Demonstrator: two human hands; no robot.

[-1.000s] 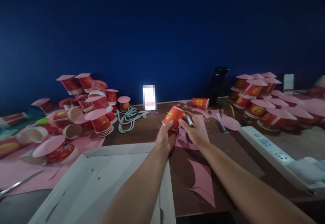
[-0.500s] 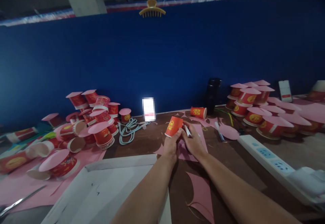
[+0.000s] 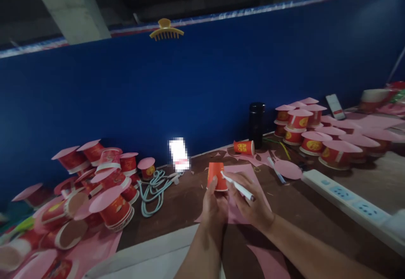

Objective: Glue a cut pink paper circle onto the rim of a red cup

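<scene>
My left hand (image 3: 214, 205) is closed around a red paper cup (image 3: 216, 172), its thumb pressed on the cup's front. In my right hand (image 3: 249, 199) is a white marker (image 3: 239, 189), slanted so that its upper left end meets or nearly meets the right side of the cup. Beneath my hands lies a sheet of pink paper (image 3: 253, 178). Another red paper cup (image 3: 244, 147) with gold characters rests on its side farther back, among pink scraps.
Red cups with pink paper discs are heaped at left (image 3: 115, 205) and stacked at right (image 3: 314, 143). A white power strip (image 3: 344, 199) runs along the right. A light blue cable (image 3: 152, 194), a lit phone (image 3: 179, 154) and a black bottle (image 3: 256, 123) stand or lie behind.
The cup has turned so its gold characters no longer face me. The marker has swung out, its end now at the cup's side. The whole view has shifted and tilted.
</scene>
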